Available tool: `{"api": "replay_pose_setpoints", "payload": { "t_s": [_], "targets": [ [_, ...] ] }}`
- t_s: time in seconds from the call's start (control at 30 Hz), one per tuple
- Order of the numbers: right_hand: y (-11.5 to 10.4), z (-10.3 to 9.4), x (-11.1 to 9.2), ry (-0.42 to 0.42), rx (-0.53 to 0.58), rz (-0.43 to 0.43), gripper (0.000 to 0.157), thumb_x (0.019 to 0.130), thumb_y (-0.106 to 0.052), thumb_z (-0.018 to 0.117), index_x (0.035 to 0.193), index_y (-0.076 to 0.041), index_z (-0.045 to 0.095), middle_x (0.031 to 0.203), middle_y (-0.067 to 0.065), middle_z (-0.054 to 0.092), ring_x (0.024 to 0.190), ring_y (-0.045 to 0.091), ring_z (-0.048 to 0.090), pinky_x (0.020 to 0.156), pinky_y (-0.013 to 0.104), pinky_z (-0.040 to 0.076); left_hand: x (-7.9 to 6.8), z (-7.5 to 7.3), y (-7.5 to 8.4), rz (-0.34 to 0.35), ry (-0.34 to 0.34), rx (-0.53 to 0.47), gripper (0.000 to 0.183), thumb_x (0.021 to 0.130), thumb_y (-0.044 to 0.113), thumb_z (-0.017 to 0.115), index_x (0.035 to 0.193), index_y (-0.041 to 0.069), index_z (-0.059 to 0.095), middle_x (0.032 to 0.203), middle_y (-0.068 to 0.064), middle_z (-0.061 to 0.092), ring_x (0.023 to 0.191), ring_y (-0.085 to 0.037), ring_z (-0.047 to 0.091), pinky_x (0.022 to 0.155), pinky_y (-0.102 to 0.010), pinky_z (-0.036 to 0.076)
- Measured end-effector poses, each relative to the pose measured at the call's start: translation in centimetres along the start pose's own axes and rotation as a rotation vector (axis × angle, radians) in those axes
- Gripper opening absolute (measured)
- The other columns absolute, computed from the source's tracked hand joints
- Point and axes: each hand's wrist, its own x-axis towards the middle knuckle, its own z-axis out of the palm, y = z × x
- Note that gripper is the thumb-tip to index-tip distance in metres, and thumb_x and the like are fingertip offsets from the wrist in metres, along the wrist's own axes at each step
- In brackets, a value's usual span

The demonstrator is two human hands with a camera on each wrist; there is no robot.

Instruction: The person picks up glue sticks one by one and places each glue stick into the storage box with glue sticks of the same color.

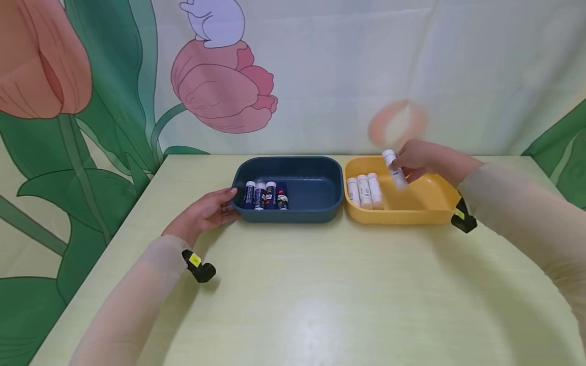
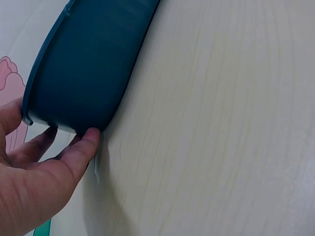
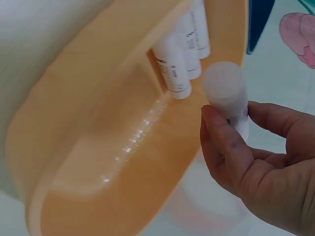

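Note:
My right hand (image 1: 418,158) pinches a white capped tube (image 1: 396,170) between thumb and fingers, tilted over the yellow tray (image 1: 412,217). In the right wrist view, one round end of this tube (image 3: 225,81) faces the camera. Three similar white tubes (image 1: 364,191) lean side by side at the left end of that tray. At the left end of the dark blue tray (image 1: 293,216), my left hand (image 1: 212,209) holds on, thumb at the rim and fingertips against the outer wall (image 2: 74,83). Several dark blue tubes (image 1: 265,195), most with white caps, sit in a row in this tray's left part.
Both trays stand next to each other near the back edge of the pale table (image 1: 311,284). Behind them hangs a cloth (image 1: 320,76) printed with tulips and leaves. Each wrist wears a small black camera (image 1: 200,268).

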Motion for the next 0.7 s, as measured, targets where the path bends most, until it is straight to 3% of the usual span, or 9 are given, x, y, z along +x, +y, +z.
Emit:
{"api": "replay_pose_setpoints", "payload": {
  "t_s": [0.3,0.47,0.7],
  "targets": [
    [1.5,2.0,2.5,0.005,0.025,0.134,0.042,0.105,-0.013,0.057,0.134,0.016,0.047,0.095,0.013,0.054,0.069,0.015,0.056,0.074,0.027,0.064,0.0,0.2,0.1,-0.006,0.006,0.000,0.061,0.111,0.032,0.041,0.165,0.011,0.020,0.129,-0.002,0.051,0.126,-0.017,0.046,0.128,-0.046,0.029],
    [1.9,2.8,3.3,-0.031,0.008,0.148,0.043,0.105,-0.013,0.055,0.135,0.017,0.046,0.098,0.014,0.055,0.071,0.015,0.058,0.075,0.025,0.063,0.1,0.2,0.1,-0.012,0.015,-0.006,0.061,0.111,0.033,0.041,0.165,0.012,0.021,0.135,-0.005,0.048,0.126,-0.018,0.045,0.129,-0.046,0.029],
    [1.9,3.8,3.6,-0.056,-0.049,0.157,0.040,0.106,-0.012,0.054,0.135,0.015,0.050,0.111,0.019,0.056,0.082,0.020,0.060,0.082,0.026,0.061,0.1,0.1,-0.1,-0.010,0.016,-0.010,0.061,0.111,0.033,0.040,0.165,0.011,0.020,0.132,-0.003,0.047,0.121,-0.016,0.045,0.129,-0.045,0.028]
  ]
}}
